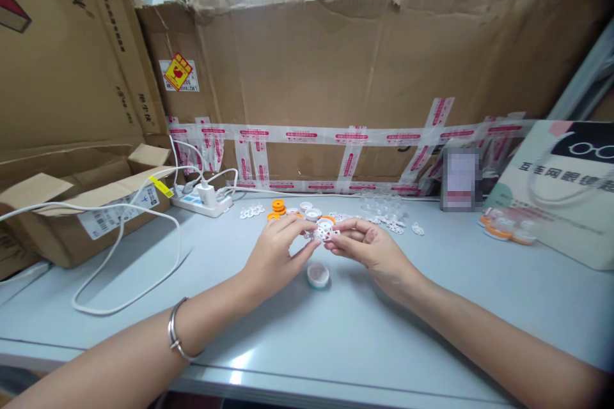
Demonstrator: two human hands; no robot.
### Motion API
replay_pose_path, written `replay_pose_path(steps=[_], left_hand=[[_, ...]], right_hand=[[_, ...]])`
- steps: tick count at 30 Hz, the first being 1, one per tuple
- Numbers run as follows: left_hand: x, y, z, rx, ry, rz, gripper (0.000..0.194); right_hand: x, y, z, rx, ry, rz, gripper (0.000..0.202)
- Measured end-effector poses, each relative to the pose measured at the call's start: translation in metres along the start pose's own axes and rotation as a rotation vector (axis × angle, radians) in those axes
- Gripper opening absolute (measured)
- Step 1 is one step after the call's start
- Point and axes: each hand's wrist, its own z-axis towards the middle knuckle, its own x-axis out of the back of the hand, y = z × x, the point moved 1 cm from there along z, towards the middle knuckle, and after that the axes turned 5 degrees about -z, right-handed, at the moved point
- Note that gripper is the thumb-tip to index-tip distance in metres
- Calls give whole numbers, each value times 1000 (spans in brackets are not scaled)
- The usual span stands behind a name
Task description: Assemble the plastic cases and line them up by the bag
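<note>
Between my two hands, above the table, is a small white perforated piece [320, 234]. My left hand [278, 249] pinches its left side with thumb and fingers, and my right hand [367, 249] pinches its right side. Below them on the table sits a small round clear container [318, 275]. Just behind my fingers lie white round cups [313, 213], partly hidden. A stack of orange discs [279, 206] stands behind my left hand. Several flat white pieces [393, 225] lie behind my right hand.
Clear plastic parts [381, 203] lie toward the back. A white power strip [202, 200] with looping cables and an open cardboard box [86, 217] are at the left. At the right are a blurred upright device [460, 179], a bag [566, 204] and orange-white parts [508, 227].
</note>
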Motion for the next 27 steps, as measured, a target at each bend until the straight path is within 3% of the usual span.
replay_pose_path(steps=[14, 27], left_hand=[[-4, -3, -2, -51, -13, 2, 12], [-1, -4, 2, 26, 13, 2, 12]], right_hand=[[-3, 3, 0, -39, -80, 55, 26], [4, -2, 0, -88, 12, 109, 17]])
